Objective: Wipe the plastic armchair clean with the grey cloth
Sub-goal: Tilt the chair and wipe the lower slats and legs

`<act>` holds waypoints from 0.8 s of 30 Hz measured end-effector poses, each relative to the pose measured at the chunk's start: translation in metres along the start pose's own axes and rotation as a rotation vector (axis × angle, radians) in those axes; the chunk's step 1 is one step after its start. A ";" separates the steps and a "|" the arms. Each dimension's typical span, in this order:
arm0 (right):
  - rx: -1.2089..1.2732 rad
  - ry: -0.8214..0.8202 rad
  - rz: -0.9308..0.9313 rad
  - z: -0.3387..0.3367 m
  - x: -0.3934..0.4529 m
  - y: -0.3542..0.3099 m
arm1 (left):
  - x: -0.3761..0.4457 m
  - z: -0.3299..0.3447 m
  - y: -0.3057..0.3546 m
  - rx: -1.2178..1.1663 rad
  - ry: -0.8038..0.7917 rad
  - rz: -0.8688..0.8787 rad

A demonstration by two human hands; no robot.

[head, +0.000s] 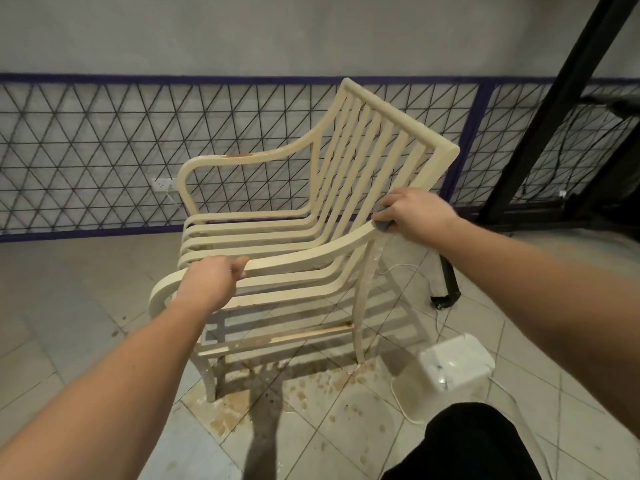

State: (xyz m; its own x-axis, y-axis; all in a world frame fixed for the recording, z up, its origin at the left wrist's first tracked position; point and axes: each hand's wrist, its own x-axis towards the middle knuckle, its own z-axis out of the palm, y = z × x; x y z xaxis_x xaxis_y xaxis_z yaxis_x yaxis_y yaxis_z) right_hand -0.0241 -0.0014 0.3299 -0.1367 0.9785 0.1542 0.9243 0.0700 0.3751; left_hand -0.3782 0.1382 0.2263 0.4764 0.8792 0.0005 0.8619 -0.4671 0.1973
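The cream plastic armchair (311, 216) fills the centre of the frame; the left hand (211, 282) grips its near armrest; the right hand (415, 216) presses the grey cloth (383, 226) onto that armrest's rear end.

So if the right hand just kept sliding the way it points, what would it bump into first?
The right hand, holding the grey cloth on the near armrest, points left and up toward the backrest slats. It would probably meet those first, though depth is hard to judge.

grey cloth (383, 226) mostly hidden under right hand (414, 216); forearms cut off by frame edges.
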 end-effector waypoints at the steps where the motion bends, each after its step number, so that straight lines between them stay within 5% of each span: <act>1: 0.050 0.002 -0.003 0.011 0.006 -0.013 | 0.000 0.000 0.000 -0.006 0.003 0.005; 14: 0.457 0.182 -0.075 0.076 0.049 -0.126 | -0.004 0.000 0.003 0.023 0.028 0.036; 21: 0.197 0.095 -0.246 0.041 0.021 -0.027 | 0.000 0.001 0.002 0.071 0.020 0.025; 24: 0.094 0.179 -0.219 0.022 0.002 0.017 | -0.001 0.002 0.006 0.049 0.029 -0.014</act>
State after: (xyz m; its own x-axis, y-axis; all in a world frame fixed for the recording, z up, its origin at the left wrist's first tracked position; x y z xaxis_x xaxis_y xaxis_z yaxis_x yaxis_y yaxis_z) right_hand -0.0007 0.0060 0.3163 -0.3896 0.8889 0.2410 0.8936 0.3015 0.3326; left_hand -0.3734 0.1347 0.2258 0.4596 0.8877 0.0263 0.8763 -0.4582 0.1488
